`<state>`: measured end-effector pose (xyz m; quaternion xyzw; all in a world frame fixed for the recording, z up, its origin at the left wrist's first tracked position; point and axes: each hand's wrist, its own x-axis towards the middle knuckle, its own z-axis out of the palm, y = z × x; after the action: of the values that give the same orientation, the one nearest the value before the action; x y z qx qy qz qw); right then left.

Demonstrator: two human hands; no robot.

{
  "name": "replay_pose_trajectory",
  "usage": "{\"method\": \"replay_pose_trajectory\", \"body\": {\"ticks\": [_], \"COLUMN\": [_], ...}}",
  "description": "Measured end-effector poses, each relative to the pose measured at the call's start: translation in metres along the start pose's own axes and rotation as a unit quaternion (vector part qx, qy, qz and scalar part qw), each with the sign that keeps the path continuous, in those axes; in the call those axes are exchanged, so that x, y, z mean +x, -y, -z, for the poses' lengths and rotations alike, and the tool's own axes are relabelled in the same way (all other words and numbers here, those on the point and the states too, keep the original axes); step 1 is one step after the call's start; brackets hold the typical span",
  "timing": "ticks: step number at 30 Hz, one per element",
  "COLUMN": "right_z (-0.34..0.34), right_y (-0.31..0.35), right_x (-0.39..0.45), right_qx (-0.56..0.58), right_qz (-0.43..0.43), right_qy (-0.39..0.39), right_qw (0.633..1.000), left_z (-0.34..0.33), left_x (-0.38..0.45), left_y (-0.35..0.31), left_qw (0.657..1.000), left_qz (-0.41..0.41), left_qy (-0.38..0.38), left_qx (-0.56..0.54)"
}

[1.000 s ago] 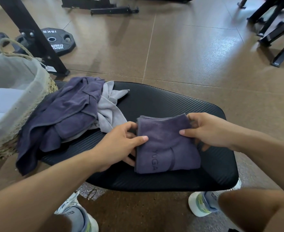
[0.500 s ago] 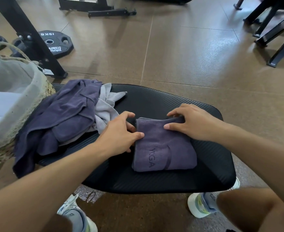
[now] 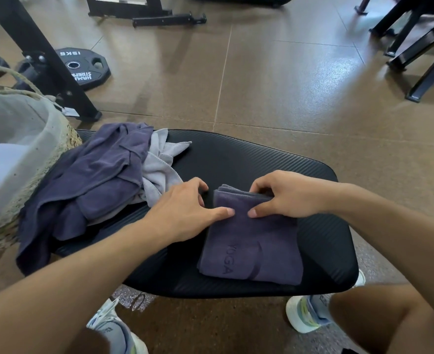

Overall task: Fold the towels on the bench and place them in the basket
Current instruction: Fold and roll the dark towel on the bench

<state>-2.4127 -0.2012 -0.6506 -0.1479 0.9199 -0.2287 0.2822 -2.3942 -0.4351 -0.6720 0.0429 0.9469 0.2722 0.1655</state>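
A folded dark purple towel (image 3: 251,249) with "YOGA" lettering lies on the near right part of the black bench (image 3: 262,162). My left hand (image 3: 185,210) holds its far left corner, thumb on top and fingers curled at the edge. My right hand (image 3: 282,198) grips the far edge, fingers curled over the stacked layers and thumb on top. The two thumbs almost meet. A crumpled dark purple towel (image 3: 95,180) and a light grey towel (image 3: 159,169) lie heaped on the bench's left end. The woven basket (image 3: 32,149) with a grey liner stands at the far left.
A black rack leg (image 3: 57,72) and weight plates (image 3: 83,67) sit on the brown floor behind the basket. More black frames stand at the back (image 3: 144,11) and far right (image 3: 415,47). My shoes (image 3: 310,315) are under the bench's near edge.
My right hand slid from the towel's right side to its far edge and then left toward the middle. My left hand stayed at the left corner. The towel stayed in place.
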Motion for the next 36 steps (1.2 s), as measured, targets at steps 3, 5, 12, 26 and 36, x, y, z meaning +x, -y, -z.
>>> {"method": "replay_pose_trajectory", "body": {"ticks": [3, 5, 12, 26, 36], "right_z": [0.002, 0.005, 0.006, -0.008, -0.006], "right_y": [0.002, 0.005, 0.011, 0.032, 0.037], "right_x": [-0.007, -0.013, -0.033, -0.042, -0.046], "right_qx": [0.049, 0.056, 0.135, 0.119, 0.163], "right_qz": [0.027, 0.056, 0.113, 0.148, 0.101], "right_qy": [-0.002, -0.018, -0.114, -0.194, -0.182], "right_qw": [0.998, 0.997, 0.978, 0.962, 0.964], "left_z": [0.002, 0.004, 0.009, 0.013, 0.009], "left_x": [-0.003, -0.003, -0.010, -0.029, -0.031], "left_y": [-0.005, -0.005, -0.007, -0.021, -0.020], "left_qw": [0.999, 0.999, 0.906, 0.837, 0.799], "left_qz": [-0.011, -0.011, -0.020, 0.036, 0.044], "left_qy": [0.030, 0.052, 0.152, 0.186, 0.190], "left_qx": [0.018, -0.008, -0.393, -0.513, -0.569]}}
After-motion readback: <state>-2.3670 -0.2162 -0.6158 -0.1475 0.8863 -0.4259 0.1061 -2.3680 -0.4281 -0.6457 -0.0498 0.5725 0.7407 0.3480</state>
